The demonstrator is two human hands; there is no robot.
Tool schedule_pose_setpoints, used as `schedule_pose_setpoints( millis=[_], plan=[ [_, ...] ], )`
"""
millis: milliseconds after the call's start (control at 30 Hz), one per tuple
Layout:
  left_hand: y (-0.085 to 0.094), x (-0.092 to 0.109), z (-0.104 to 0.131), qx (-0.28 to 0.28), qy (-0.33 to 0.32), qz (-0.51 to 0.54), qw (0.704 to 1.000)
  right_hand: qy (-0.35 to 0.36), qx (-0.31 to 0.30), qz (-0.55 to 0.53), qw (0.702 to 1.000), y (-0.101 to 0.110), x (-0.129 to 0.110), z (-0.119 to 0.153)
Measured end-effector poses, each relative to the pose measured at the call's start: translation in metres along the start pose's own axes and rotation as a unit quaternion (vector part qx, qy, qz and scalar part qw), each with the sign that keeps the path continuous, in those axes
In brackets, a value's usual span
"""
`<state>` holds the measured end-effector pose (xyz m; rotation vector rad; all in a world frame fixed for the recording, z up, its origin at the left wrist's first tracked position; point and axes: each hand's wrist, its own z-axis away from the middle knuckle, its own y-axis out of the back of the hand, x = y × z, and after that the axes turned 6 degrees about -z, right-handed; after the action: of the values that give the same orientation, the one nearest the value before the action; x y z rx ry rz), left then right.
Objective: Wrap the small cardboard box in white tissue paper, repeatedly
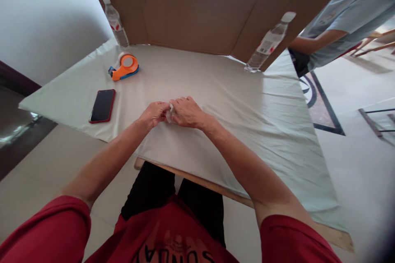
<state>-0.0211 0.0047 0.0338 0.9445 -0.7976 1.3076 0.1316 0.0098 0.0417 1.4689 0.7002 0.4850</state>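
Observation:
Both of my hands meet over the middle of the cloth-covered table (228, 131). Between them is a small, crumpled, whitish translucent piece (169, 113), perhaps plastic or tape; its exact kind does not show. My left hand (156, 113) pinches it from the left, fingers closed. From the right, my right hand (187, 111) closes on the same piece, its fingers curled and partly hiding it. Left of my hands lies a dark-screened phone (103, 106) in a red case. Beyond the phone sits an orange and blue tape dispenser (126, 67).
A brown cardboard panel (197, 8) stands upright along the table's back. Two clear water bottles with white caps stand against it, a left bottle (116, 24) and a right bottle (268, 45). A person in a light blue shirt (364, 12) is at the right, beyond the panel.

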Motion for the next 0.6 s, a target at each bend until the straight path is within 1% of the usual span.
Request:
schedule_pose_setpoints(
  millis=[133,233,300,333,367,433,467,500,533,567,600],
  plan=[
    [-0.001,0.004,0.001,-0.017,-0.010,0.022,1.000,-0.026,-0.006,-0.028,0.999,0.001,0.000,0.000],
    [0.000,0.005,0.005,-0.047,-0.019,0.042,0.998,-0.025,-0.005,-0.059,0.998,0.003,0.002,0.002],
    [0.001,0.003,0.008,-0.045,-0.039,0.029,0.998,-0.019,0.003,-0.096,0.995,0.005,0.006,0.008],
    [0.002,0.002,0.010,-0.040,-0.058,0.011,0.997,-0.013,0.016,-0.118,0.993,0.005,0.008,0.012],
    [0.002,0.000,0.011,-0.038,-0.081,-0.013,0.996,-0.010,0.043,-0.139,0.989,0.005,0.012,0.018],
    [0.004,-0.005,0.015,-0.042,-0.130,-0.064,0.989,-0.025,0.131,-0.172,0.976,0.002,0.019,0.035],
    [0.005,-0.007,0.017,-0.048,-0.153,-0.092,0.983,-0.053,0.184,-0.185,0.964,0.000,0.024,0.044],
    [0.006,-0.009,0.018,-0.052,-0.173,-0.121,0.976,-0.094,0.227,-0.200,0.949,-0.003,0.029,0.054],
    [0.008,-0.011,0.019,-0.057,-0.194,-0.152,0.967,-0.145,0.251,-0.219,0.932,-0.006,0.034,0.064],
    [0.010,-0.013,0.020,-0.061,-0.219,-0.185,0.956,-0.200,0.252,-0.243,0.915,-0.009,0.039,0.074],
    [0.012,-0.016,0.020,-0.064,-0.253,-0.216,0.941,-0.249,0.234,-0.266,0.901,-0.013,0.043,0.082]
  ],
)
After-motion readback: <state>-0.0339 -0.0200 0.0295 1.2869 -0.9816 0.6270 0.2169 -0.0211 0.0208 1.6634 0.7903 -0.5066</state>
